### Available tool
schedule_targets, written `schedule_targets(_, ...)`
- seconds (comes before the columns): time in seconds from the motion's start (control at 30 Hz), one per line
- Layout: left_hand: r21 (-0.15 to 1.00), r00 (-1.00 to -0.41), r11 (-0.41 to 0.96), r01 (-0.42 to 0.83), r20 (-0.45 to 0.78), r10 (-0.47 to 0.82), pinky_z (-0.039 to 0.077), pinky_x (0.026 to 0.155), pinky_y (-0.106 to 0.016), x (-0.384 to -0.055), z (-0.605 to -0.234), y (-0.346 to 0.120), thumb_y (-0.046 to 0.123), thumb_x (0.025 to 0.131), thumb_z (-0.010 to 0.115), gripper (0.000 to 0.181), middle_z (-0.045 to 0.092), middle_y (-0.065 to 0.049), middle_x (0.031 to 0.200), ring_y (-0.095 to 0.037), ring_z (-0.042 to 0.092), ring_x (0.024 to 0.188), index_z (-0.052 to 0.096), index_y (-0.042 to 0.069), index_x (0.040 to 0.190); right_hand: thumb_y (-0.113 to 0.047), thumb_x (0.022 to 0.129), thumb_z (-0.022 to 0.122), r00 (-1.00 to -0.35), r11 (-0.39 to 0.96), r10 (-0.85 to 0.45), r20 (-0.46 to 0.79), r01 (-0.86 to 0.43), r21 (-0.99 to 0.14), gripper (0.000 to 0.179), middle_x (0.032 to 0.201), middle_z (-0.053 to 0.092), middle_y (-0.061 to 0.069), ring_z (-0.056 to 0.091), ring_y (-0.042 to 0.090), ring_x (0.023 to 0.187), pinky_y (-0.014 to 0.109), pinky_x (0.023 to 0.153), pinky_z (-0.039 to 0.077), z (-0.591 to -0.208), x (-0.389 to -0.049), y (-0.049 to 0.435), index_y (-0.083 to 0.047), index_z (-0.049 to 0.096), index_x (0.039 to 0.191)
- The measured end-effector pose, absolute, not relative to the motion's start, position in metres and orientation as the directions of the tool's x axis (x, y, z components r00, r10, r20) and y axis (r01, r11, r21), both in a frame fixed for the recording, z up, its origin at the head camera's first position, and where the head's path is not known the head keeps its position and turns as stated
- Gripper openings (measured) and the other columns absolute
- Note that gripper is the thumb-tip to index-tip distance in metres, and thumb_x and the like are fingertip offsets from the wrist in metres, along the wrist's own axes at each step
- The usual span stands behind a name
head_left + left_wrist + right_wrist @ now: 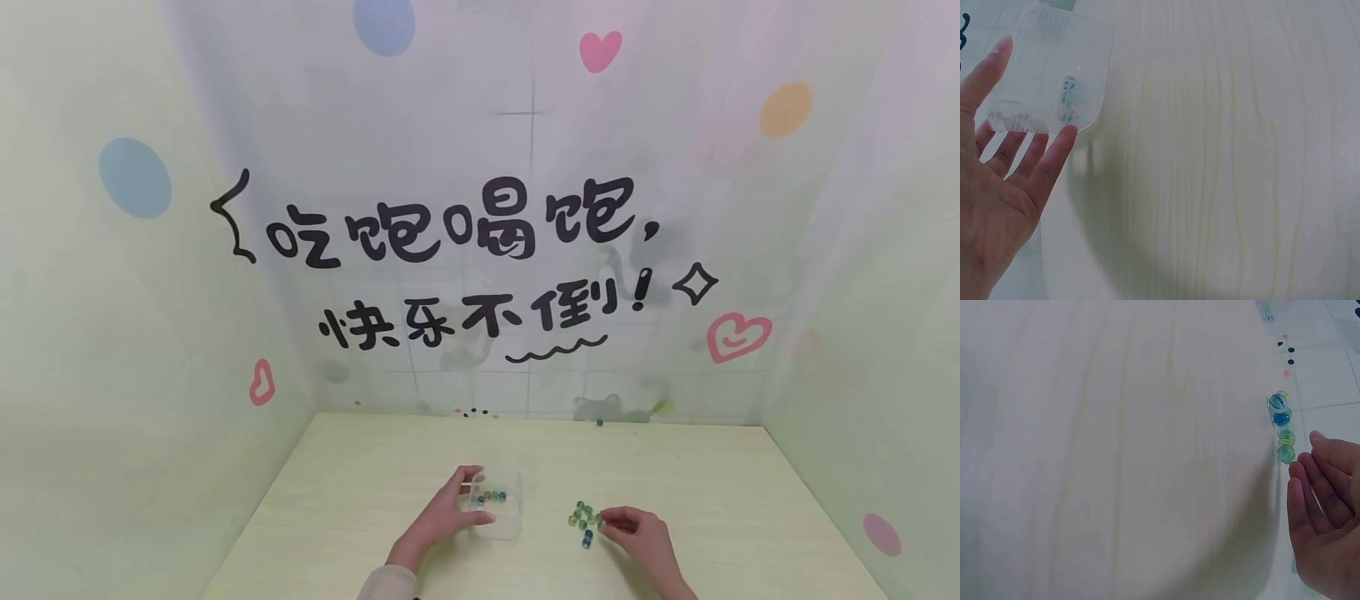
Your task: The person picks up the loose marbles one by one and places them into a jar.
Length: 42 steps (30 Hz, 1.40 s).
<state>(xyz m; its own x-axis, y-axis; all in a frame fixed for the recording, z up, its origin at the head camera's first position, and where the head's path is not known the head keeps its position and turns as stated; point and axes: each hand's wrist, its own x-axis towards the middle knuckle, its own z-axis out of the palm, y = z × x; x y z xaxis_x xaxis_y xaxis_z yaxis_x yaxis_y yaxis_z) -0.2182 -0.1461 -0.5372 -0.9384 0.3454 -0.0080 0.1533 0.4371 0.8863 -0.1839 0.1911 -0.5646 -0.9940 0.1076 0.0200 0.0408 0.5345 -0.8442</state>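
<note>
My left hand (448,510) grips a clear plastic box (506,521), thumb on the near side and fingers round the far side. Several glass marbles (492,497) lie in a row inside it, also visible through the wall of the box (1088,53) in the left wrist view. To the right, several green and blue marbles (582,525) sit loose in a cluster on the table. My right hand (641,537) is at their right edge, its fingertips at a green marble (1286,454). In the right wrist view its fingers are loosely bent, with no marble seen between thumb and fingers.
One dark marble (599,422) lies by the table's back edge, near the printed backdrop (450,125). Curtain-like walls enclose the pale wood-grain table (390,450) on the left, right and back.
</note>
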Motion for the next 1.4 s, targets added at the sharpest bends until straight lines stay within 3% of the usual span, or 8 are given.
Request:
schedule_targets(0.47, 0.887, -0.939, 0.437, 0.149, -0.011, 0.343, 0.041, 0.107, -0.065, -0.2181, -0.537, -0.1456, 0.022, 0.082, 0.082, 0.08, 0.046, -0.024, 0.148, -0.047, 0.048, 0.133, 0.038, 0.003, 0.146, -0.003, 0.078, 0.08, -0.996, 0.58, 0.086, 0.033, 0.023, -0.815, 0.017, 0.089, 0.076, 0.006, 0.069, 0.012, 0.077, 0.015, 0.066, 0.053, -0.5689, -0.1869, 0.1907, -0.003, 0.075, 0.095)
schedule_targets(0.83, 0.888, -0.939, 0.434, 0.15, -0.01, 0.345, 0.04, 0.108, -0.065, -0.2181, -0.5368, -0.146, 0.022, 0.082, 0.082, 0.08, 0.045, -0.024, 0.148, -0.048, 0.047, 0.133, 0.038, 0.004, 0.146, 0.002, 0.077, 0.078, -0.998, 0.629, 0.069, 0.011, 0.035, -0.777, 0.018, 0.087, 0.075, 0.004, 0.067, 0.012, 0.077, 0.025, 0.067, 0.057, -0.5671, -0.187, 0.1882, -0.003, 0.074, 0.094)
schedule_targets(1.4, 0.895, -0.937, 0.423, 0.144, -0.013, 0.348, 0.041, 0.108, -0.064, -0.2182, -0.5377, -0.1464, 0.022, 0.082, 0.082, 0.08, 0.045, -0.024, 0.148, -0.048, 0.046, 0.134, 0.038, 0.003, 0.146, 0.006, 0.079, 0.074, -0.999, 0.657, 0.054, 0.008, 0.03, -0.753, 0.017, 0.086, 0.074, 0.002, 0.066, 0.011, 0.077, 0.028, 0.069, 0.058, -0.5705, -0.1886, 0.1867, -0.005, 0.074, 0.091)
